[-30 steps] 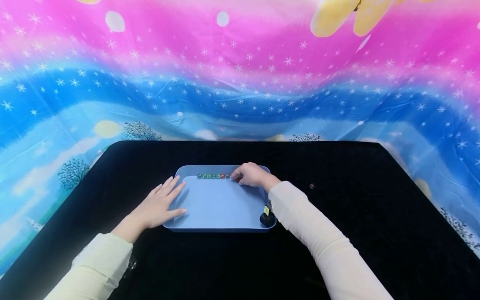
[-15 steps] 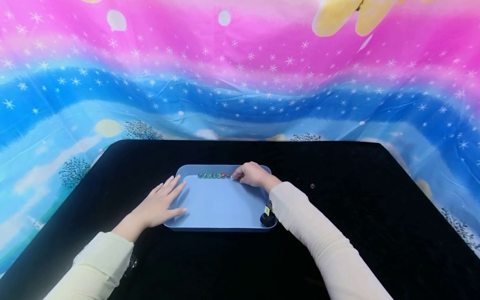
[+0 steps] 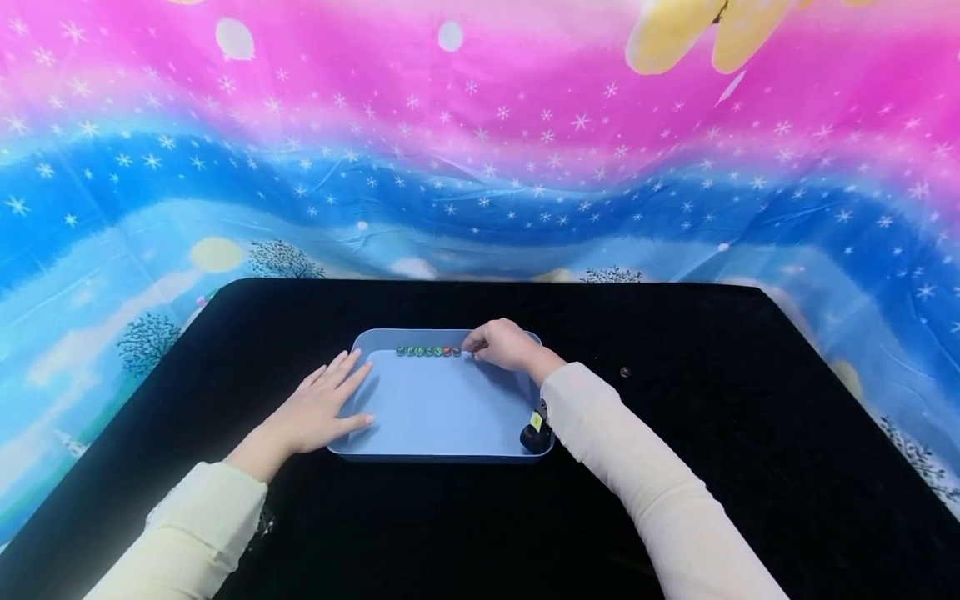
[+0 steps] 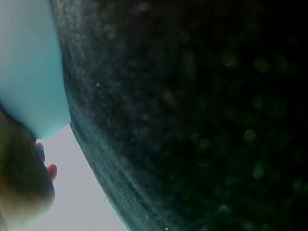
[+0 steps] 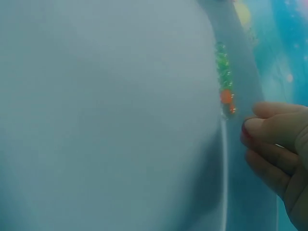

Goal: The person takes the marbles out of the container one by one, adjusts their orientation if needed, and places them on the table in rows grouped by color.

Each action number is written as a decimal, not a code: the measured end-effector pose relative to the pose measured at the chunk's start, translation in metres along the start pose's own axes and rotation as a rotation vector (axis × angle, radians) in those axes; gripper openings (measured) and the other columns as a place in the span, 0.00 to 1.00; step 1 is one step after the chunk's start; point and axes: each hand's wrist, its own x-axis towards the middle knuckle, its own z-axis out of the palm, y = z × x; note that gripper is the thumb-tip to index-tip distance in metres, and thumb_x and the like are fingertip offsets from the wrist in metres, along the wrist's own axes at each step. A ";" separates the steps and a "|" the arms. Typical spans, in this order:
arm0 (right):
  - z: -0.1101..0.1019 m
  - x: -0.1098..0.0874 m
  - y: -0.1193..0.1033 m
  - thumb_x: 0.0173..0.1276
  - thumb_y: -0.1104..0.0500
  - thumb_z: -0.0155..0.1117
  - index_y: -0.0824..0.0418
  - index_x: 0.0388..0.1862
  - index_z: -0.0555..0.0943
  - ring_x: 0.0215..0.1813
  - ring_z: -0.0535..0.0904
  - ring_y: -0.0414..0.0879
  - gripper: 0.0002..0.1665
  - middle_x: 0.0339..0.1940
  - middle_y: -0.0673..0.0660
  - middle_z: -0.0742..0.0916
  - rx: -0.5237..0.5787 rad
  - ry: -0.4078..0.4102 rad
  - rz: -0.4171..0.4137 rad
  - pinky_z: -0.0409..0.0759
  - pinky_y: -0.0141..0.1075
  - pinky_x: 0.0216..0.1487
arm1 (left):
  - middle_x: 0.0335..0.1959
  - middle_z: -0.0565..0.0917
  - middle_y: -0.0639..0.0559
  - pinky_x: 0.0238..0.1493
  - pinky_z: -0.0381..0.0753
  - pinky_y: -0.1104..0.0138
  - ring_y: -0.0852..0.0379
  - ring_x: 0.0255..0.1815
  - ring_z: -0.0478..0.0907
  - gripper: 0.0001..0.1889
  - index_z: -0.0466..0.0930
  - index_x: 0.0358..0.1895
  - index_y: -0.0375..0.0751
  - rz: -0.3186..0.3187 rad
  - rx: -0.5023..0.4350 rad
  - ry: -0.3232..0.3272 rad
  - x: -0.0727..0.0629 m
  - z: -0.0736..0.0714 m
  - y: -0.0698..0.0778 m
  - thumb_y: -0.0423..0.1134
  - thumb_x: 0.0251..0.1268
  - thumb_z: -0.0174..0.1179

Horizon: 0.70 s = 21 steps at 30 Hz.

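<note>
In the head view a blue rectangular tray (image 3: 442, 417) lies on the black cloth. A row of several glass marbles (image 3: 420, 352), mostly green with a red one (image 3: 447, 351) near its right end, lines the far wall. My left hand (image 3: 318, 408) rests on the tray's left rim, fingers spread straight. At the right end of the row my right hand (image 3: 501, 343) is bent down with thumb and fingertips together. A dark red edge (image 5: 244, 131) of what appears to be a marble shows at the fingertips in the right wrist view, mostly hidden by them.
One more marble (image 3: 626, 372) lies on the black cloth (image 3: 697, 433) right of the tray. A black wrist camera (image 3: 536, 429) under the right sleeve overlaps the tray's near right corner. A patterned curtain (image 3: 480, 167) hangs behind the table.
My right hand has risen slightly and shifted a little toward the end of the row. The red spot seen under its fingers earlier is hidden now in the head view. My left hand stays put.
</note>
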 end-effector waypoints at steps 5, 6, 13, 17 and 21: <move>-0.006 -0.003 -0.004 0.58 0.65 0.58 0.56 0.42 0.81 0.43 0.76 0.40 0.13 0.40 0.49 0.82 0.041 0.028 0.006 0.74 0.29 0.37 | 0.67 0.46 0.41 0.60 0.43 0.48 0.45 0.66 0.38 0.40 0.51 0.66 0.41 -0.001 -0.001 0.001 0.000 0.001 0.000 0.61 0.54 0.49; -0.007 -0.004 -0.004 0.58 0.65 0.58 0.56 0.42 0.81 0.43 0.76 0.40 0.13 0.40 0.49 0.82 0.042 0.032 0.004 0.74 0.29 0.37 | 0.67 0.46 0.41 0.60 0.43 0.48 0.45 0.66 0.38 0.40 0.51 0.65 0.40 0.002 0.000 0.004 0.000 0.001 0.000 0.61 0.54 0.49; -0.017 -0.009 -0.012 0.60 0.64 0.57 0.58 0.44 0.80 0.42 0.77 0.39 0.13 0.41 0.49 0.82 0.070 0.060 -0.017 0.74 0.30 0.40 | 0.67 0.46 0.41 0.60 0.43 0.48 0.45 0.66 0.38 0.40 0.51 0.65 0.40 -0.002 0.001 -0.001 -0.001 -0.002 0.002 0.61 0.54 0.49; -0.021 -0.012 -0.015 0.60 0.63 0.56 0.58 0.46 0.79 0.42 0.76 0.39 0.14 0.42 0.50 0.82 0.099 0.064 -0.006 0.74 0.31 0.40 | 0.67 0.47 0.40 0.60 0.43 0.48 0.45 0.66 0.39 0.40 0.52 0.65 0.40 0.003 0.001 0.005 -0.001 -0.002 0.002 0.61 0.54 0.49; -0.023 -0.016 -0.015 0.61 0.62 0.56 0.57 0.47 0.78 0.41 0.76 0.39 0.15 0.42 0.50 0.82 0.112 0.070 -0.014 0.74 0.31 0.39 | 0.67 0.47 0.40 0.60 0.43 0.48 0.45 0.66 0.38 0.40 0.52 0.65 0.39 0.005 -0.007 0.006 -0.002 -0.002 0.003 0.60 0.54 0.49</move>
